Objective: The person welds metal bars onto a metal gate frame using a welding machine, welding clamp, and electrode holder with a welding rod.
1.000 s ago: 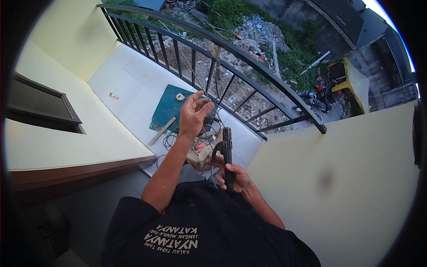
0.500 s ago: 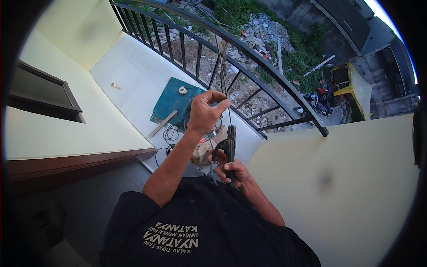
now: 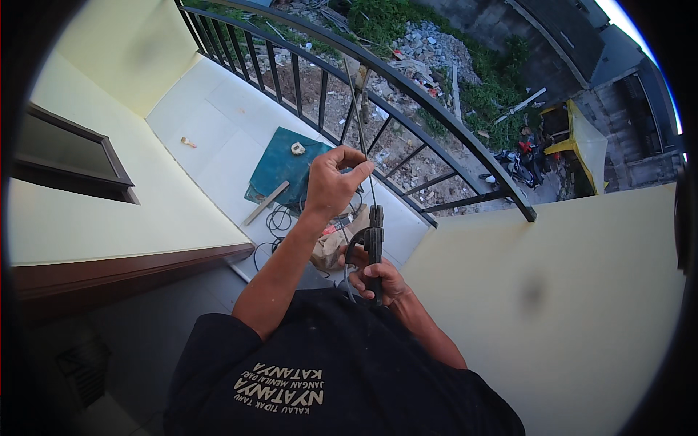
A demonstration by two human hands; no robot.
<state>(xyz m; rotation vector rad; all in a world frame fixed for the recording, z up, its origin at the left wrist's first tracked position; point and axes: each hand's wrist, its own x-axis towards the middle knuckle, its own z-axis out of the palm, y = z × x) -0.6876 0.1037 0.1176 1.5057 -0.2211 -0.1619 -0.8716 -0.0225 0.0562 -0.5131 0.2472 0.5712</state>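
My right hand (image 3: 385,282) is wrapped round a black welding electrode holder (image 3: 374,243), which stands nearly upright in front of my chest, its jaws toward the railing. A thin welding rod (image 3: 372,190) rises from those jaws. Higher up, my left hand (image 3: 333,185) pinches the rod between thumb and fingertips. Beyond my fingers the rod runs up toward the black metal railing (image 3: 414,87); I cannot tell whether its far end touches the bars. A grey cable hangs beside the holder's curved lever near my right fingers.
Teal sheets (image 3: 280,161) lie on the white tiled floor (image 3: 218,109) with a small pale object (image 3: 297,149) on top. A wood strip (image 3: 266,203), coiled black cables (image 3: 278,218) and a brown paper bag (image 3: 327,253) are nearby. A cream wall (image 3: 567,291) stands to the right.
Both hands, the holder and the rod have shifted very slightly left in the picture. Their grips look the same.
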